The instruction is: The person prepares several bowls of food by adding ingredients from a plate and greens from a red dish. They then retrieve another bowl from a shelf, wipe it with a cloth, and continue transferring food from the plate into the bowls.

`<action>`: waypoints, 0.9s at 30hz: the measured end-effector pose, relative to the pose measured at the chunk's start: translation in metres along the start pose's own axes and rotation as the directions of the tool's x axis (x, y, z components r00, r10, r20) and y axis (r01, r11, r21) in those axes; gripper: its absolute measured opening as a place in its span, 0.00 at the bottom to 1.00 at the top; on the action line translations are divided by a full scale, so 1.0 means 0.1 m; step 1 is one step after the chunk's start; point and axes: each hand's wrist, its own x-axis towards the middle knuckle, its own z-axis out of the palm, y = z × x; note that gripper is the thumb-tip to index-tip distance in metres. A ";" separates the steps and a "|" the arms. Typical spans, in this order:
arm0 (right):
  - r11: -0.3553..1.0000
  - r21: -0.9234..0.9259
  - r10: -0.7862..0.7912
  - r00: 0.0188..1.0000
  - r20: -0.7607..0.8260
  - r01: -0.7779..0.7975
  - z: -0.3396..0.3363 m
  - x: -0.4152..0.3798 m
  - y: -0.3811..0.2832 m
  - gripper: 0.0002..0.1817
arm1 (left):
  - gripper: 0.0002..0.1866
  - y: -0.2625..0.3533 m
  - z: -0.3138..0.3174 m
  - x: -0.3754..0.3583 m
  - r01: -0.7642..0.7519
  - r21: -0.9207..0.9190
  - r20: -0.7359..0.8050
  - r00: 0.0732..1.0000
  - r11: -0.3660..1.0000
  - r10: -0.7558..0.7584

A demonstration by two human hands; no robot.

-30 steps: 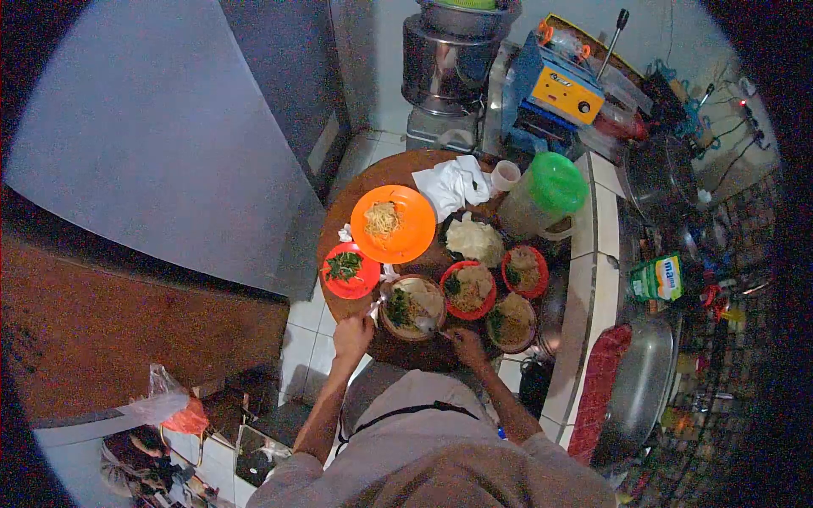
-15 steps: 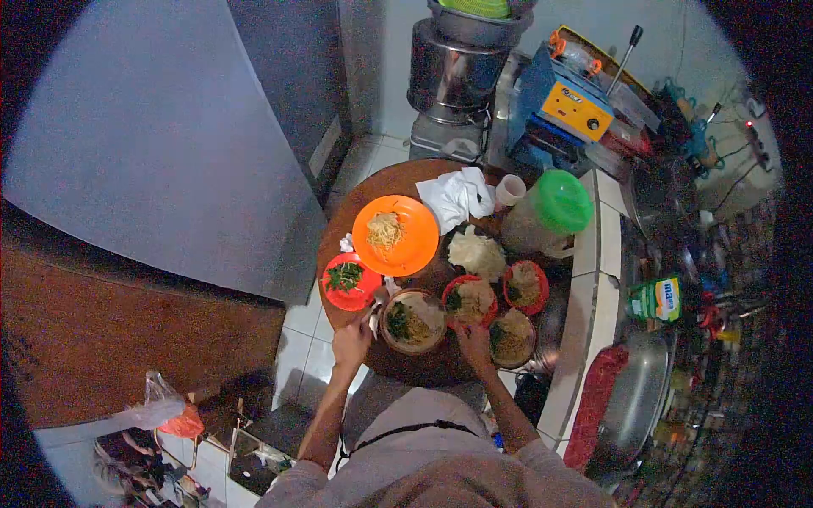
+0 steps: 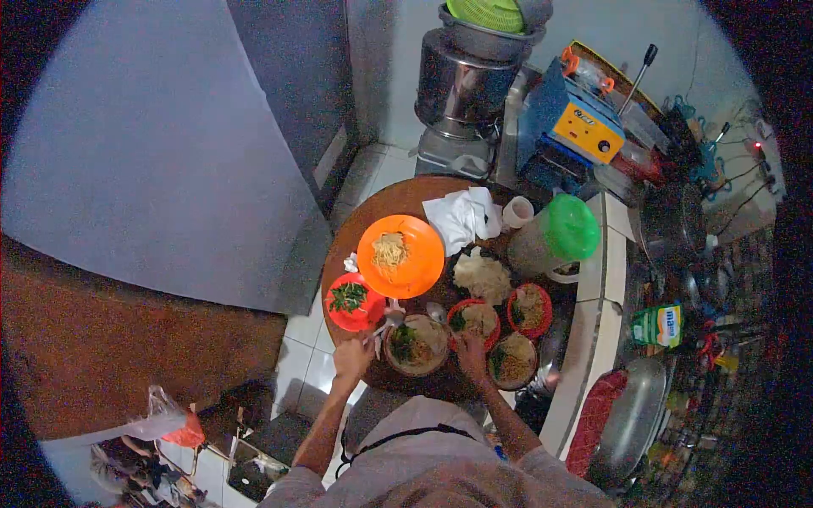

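A brown bowl (image 3: 417,345) of noodles and greens sits at the near edge of a round wooden table (image 3: 398,196). My left hand (image 3: 353,356) is just left of that bowl, closed on a small pale utensil (image 3: 386,320) that points toward the small red plate of greens (image 3: 351,301). My right hand (image 3: 472,346) lies between the brown bowl and a second brown bowl (image 3: 511,361). Its fingertips are at the near rim of a red bowl of noodles (image 3: 477,320), and its grip is too small to make out.
An orange plate with noodles (image 3: 400,255), a pile of white crackers (image 3: 481,275), another red bowl (image 3: 530,309), a white cloth (image 3: 463,217), a cup (image 3: 517,212) and a green-lidded jug (image 3: 559,234) crowd the table. A tiled counter (image 3: 603,288) runs along the right. Steel pots (image 3: 464,85) stand behind.
My right hand left the brown bowl in front of me and moved right to the red bowl's rim. My left hand stayed beside the brown bowl. The view shifted slightly.
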 end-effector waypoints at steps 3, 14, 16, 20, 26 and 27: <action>0.975 0.111 0.184 0.981 0.061 -0.190 -0.03 -0.11 0.04 0.17 | 0.17 -0.09 0.16 0.04 -0.018 -0.088 0.018 1.000 0.996 0.019; 0.863 0.229 0.438 0.893 0.107 -0.451 0.38 -0.50 0.42 0.18 | 0.20 -0.21 0.89 0.11 -0.432 -0.324 -0.387 0.872 0.842 0.298; 0.941 0.121 0.329 0.939 -0.097 -0.317 0.59 -0.50 0.52 0.19 | 0.20 -0.04 0.67 0.12 -0.068 -0.261 0.016 0.997 0.963 0.074; 0.902 0.089 0.430 0.898 -0.093 -0.422 0.63 -0.46 0.47 0.19 | 0.20 -0.48 1.52 0.28 -0.114 -0.233 -0.032 0.993 0.966 0.110; 0.997 0.075 0.050 0.934 -0.355 -0.025 0.70 -0.48 0.61 0.20 | 0.17 -0.39 1.27 0.13 -0.132 -0.173 -0.189 0.977 0.976 0.098; 0.992 0.070 0.117 0.958 -0.262 -0.102 0.64 -0.46 0.55 0.20 | 0.17 -0.36 1.26 0.12 -0.187 -0.200 -0.261 0.956 0.962 0.132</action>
